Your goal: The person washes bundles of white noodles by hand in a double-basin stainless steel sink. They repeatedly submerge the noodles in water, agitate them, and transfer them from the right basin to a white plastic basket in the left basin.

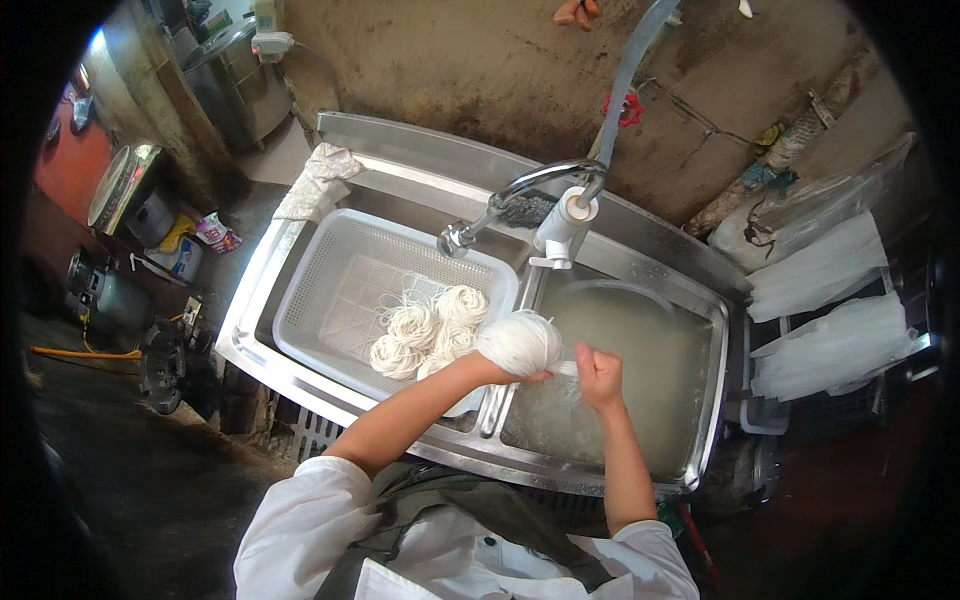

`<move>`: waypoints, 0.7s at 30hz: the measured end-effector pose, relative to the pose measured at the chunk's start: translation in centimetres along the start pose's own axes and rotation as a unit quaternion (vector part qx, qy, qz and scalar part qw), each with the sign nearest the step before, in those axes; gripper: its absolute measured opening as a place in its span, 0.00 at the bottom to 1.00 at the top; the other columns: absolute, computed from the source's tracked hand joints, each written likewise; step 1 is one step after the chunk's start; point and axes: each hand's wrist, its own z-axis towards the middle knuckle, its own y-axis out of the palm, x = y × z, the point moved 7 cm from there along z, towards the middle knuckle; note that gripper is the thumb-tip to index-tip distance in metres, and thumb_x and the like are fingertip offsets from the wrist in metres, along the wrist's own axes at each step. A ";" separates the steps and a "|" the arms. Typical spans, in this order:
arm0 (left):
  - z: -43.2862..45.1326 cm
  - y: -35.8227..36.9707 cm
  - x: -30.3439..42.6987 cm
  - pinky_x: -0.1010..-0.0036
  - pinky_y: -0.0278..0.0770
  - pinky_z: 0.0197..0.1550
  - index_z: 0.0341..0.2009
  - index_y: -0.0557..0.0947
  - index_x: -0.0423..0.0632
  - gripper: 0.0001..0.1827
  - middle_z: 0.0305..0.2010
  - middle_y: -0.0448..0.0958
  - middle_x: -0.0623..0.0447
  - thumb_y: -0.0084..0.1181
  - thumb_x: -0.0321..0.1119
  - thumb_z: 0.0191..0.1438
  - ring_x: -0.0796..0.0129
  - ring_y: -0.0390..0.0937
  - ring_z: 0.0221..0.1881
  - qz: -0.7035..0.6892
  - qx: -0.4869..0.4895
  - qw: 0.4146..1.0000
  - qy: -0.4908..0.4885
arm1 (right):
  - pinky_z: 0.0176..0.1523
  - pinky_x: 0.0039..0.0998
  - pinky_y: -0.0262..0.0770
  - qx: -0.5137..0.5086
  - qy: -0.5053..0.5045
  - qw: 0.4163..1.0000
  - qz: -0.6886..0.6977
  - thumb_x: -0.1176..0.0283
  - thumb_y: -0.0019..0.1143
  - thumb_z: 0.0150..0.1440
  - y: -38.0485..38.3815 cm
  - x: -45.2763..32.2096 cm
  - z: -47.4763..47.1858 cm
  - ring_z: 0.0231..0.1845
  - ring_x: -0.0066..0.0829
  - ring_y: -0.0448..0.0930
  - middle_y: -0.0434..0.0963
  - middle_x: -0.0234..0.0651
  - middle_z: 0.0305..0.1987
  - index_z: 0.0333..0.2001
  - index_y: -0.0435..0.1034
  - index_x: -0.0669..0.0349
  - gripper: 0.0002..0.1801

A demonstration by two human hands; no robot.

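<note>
My left hand (496,370) cups a wound ball of wet white noodles (520,343) from below, above the divider of a steel double sink. Close on its right, my right hand (600,375) is a fist around the trailing strands of the same ball. Below the fist, cloudy water (637,390) fills the right basin, and a pale curved rim (626,287) shows near its back. In the left basin sits a light grey perforated plastic basket (304,300). Several coiled noodle bundles (412,324) lie at its right side, loose strands behind them.
A curved chrome faucet (517,184) with a white body (566,223) reaches over the left basin. A cloth (319,180) hangs on the sink's back left corner. White plastic sheets (832,337) lie on a rack at the right. A gas cylinder (120,300) stands at the left.
</note>
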 end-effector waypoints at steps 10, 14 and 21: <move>-4.2 1.0 -8.0 0.79 0.64 0.40 0.23 0.76 0.47 0.12 0.25 0.73 0.55 0.56 0.42 0.47 0.72 0.70 0.34 -0.651 0.035 0.703 -0.284 | 0.19 0.32 0.56 -0.048 0.148 0.981 -0.116 0.64 0.48 0.52 2.9 8.7 0.8 0.11 0.32 0.60 0.58 0.41 0.09 0.14 0.61 0.68 0.21; -4.5 -0.5 -6.1 0.77 0.66 0.39 0.20 0.75 0.43 0.13 0.22 0.73 0.53 0.56 0.39 0.46 0.71 0.71 0.28 -0.683 -0.015 0.667 -0.297 | 0.26 0.38 0.63 -0.139 0.168 0.969 -0.119 0.60 0.45 0.54 7.1 10.7 1.2 0.22 0.49 0.70 0.70 0.45 0.20 0.23 0.69 0.64 0.18; -4.9 -2.7 -3.0 0.69 0.73 0.31 0.31 0.72 0.33 0.20 0.15 0.68 0.50 0.60 0.36 0.38 0.68 0.68 0.14 -0.785 -0.119 0.594 -0.128 | 0.61 0.27 0.50 -0.082 0.107 0.903 0.408 0.52 0.32 0.59 13.1 3.2 4.6 0.56 0.33 0.63 0.69 0.43 0.49 0.47 0.66 0.66 0.28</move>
